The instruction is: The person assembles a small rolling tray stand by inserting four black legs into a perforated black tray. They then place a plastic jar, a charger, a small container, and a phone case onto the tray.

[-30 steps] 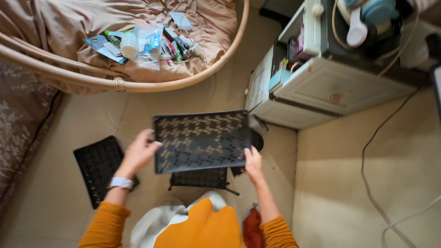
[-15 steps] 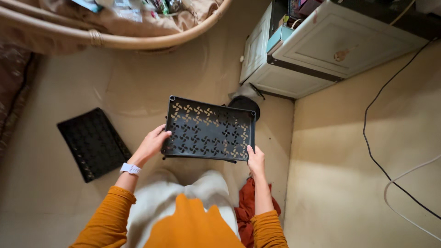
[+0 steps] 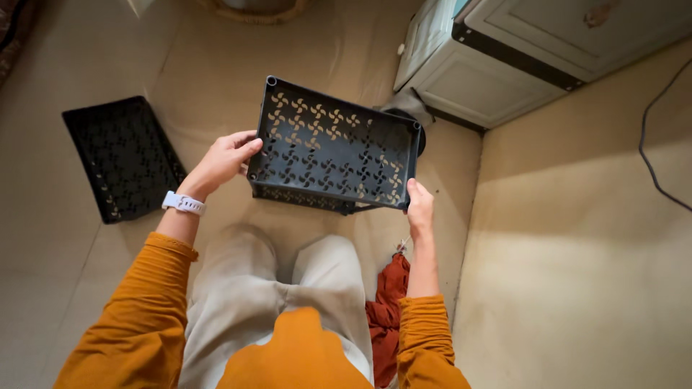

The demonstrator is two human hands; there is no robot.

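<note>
Since half a second ago the black perforated tray (image 3: 333, 149) has come nearer to the camera and tilted, its far left corner raised, and the round wicker chair has slid almost out of view at the top. Both hands hold the tray in the air above the person's lap. On its left short edge the left hand (image 3: 222, 163) grips with fingers (image 3: 245, 150) curled over the rim, thumb beneath — a white wristwatch (image 3: 183, 204) sits on that wrist. At the near right corner the right hand (image 3: 419, 209) clamps the rim, fingers closed on it. A pinwheel pattern of cut-outs covers the tray's floor, and a raised wall runs round it.

On the floor to the left lies a second black tray (image 3: 122, 157) of the same pattern, flat and well apart from the held one. Beyond the held tray stands a pale cabinet (image 3: 504, 65) — a dark cable (image 3: 649, 144) trails over the floor at right. Rust-red cloth (image 3: 386, 310) lies beside the right forearm.
</note>
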